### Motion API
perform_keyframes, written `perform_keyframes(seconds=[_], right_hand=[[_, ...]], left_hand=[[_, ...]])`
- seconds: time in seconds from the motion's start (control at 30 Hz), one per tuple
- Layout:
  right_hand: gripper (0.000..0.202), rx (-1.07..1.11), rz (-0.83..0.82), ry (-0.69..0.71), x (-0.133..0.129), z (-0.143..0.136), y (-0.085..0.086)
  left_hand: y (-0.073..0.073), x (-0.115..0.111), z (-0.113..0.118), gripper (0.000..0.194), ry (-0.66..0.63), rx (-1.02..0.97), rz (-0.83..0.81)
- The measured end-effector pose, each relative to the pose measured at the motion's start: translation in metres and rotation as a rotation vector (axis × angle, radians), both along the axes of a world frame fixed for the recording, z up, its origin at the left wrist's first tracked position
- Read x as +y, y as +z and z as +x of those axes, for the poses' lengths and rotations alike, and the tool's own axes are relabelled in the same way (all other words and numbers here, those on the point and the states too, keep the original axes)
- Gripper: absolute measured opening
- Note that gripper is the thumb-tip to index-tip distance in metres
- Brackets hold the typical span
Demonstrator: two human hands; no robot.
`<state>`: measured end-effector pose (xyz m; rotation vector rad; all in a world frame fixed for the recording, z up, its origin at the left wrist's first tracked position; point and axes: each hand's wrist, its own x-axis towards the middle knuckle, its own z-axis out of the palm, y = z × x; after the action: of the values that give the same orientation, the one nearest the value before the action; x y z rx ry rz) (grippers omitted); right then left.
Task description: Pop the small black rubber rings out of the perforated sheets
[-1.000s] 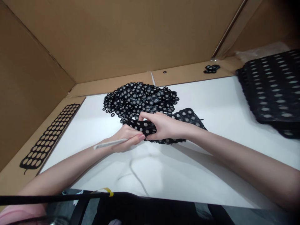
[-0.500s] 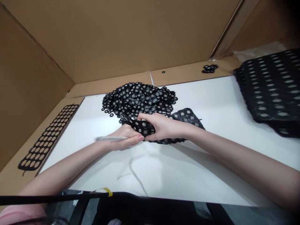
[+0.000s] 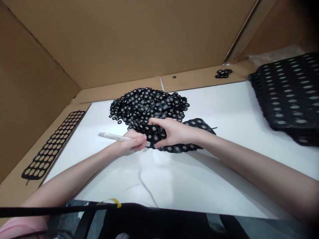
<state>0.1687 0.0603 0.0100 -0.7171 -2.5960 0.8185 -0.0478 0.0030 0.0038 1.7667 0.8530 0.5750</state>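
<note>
Fingers of the left hand (image 3: pixel 133 143) gripped a white pen-like tool (image 3: pixel 112 136) by the dotted black sheet (image 3: pixel 199 124) at mid-frame, which the right hand (image 3: pixel 175 132), half-open, seemed to steady, any further move apparently calling for light control.

Black sheet (image 3: pixel 177 148), pale dots

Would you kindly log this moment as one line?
left hand: grips white tool | right hand: spread over black sheet | disc pile: beyond hands

Pink left sleeve (image 3: pixel 25 225), bare forearms (image 3: pixel 82 169), black clothing (image 3: pixel 154 221) at lap
</note>
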Motion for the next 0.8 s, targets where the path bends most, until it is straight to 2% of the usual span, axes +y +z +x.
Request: perform_keyframes(seconds=[0.07,0.17,0.23,0.3,0.4,0.5,0.67,0.8], right_hand=[[0.063,0.021,-0.029,-0.017,0.002,-0.001,-0.001],[0.050,0.058,-0.044,-0.107,0.005,-0.002,-0.004],[0.039,0.083,0.040,-0.143,0.007,-0.004,-0.007],[0.030,0.077,0.131,-0.110,0.008,-0.005,-0.011],[0.025,0.028,0.216,-0.084,0.012,-0.008,-0.015],[0.027,0.022,0.271,-0.143,0.017,-0.014,-0.018],[0.015,0.104,0.303,-0.188,0.023,-0.025,-0.023],[0.010,0.141,0.307,-0.183,0.024,-0.027,-0.030]], left_hand=[[-0.004,0.000,-0.002,0.061,0.060,-0.097,-0.037],[-0.008,0.001,-0.004,0.064,0.156,-0.210,0.006],[-0.007,0.003,-0.006,0.055,0.224,-0.239,0.063],[-0.005,0.006,-0.009,0.044,0.283,-0.244,0.100],[-0.002,0.011,-0.011,0.032,0.364,-0.182,0.163],[-0.001,0.019,-0.013,0.028,0.419,-0.063,0.248],[-0.005,0.027,-0.016,0.024,0.401,0.026,0.323],[-0.009,0.028,-0.016,0.022,0.435,0.053,0.389]])
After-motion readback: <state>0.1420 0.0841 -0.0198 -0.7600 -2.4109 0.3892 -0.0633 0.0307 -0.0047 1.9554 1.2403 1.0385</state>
